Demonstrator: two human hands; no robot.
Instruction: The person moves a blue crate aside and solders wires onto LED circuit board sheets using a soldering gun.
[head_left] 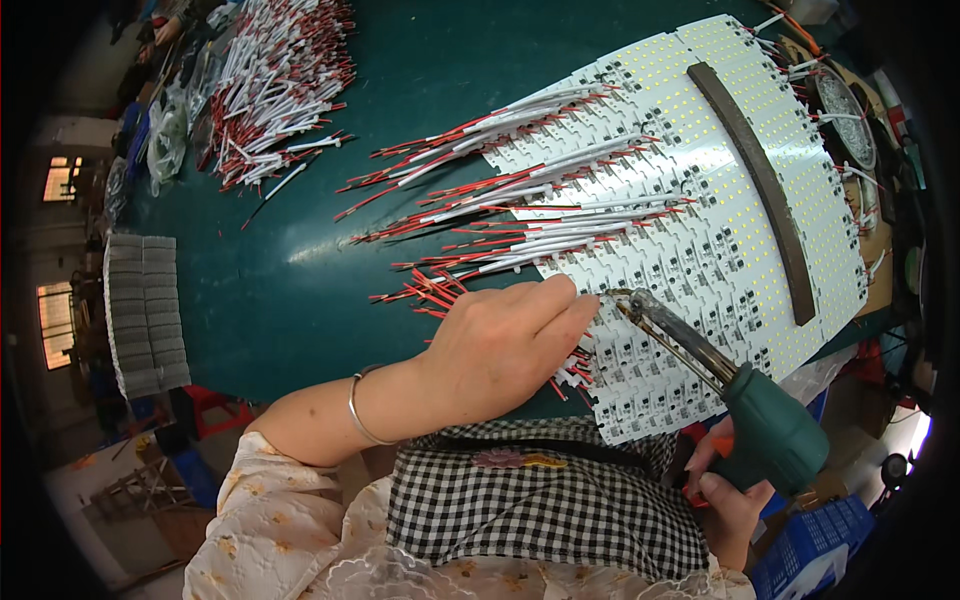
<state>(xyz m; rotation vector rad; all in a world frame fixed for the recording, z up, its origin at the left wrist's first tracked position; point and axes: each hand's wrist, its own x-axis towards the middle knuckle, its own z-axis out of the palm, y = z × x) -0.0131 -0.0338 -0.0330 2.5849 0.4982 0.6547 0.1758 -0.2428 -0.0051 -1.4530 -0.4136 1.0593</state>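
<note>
My left hand (pixel 510 345) is closed in a pinch at the near left edge of a sheet of white LED boards (pixel 690 300). Red and white wires (pixel 575 372) poke out beneath it, their held part mostly hidden by the fingers. In my right hand (pixel 735 500) is a green-bodied soldering gun (pixel 775 425), gripped low at the right. Its metal tip meets the boards just beside my left fingertips. Rows of red and white wires (pixel 540 185) lie across the boards' left part, their loose ends reaching over the table.
A dark curved bar (pixel 760 190) rests across the boards. On the green table (pixel 290 290), a large pile of wires (pixel 285 75) lies far left, with a grey ribbed block (pixel 146 315) at the left edge. A round dish (pixel 845 115) stands at the far right.
</note>
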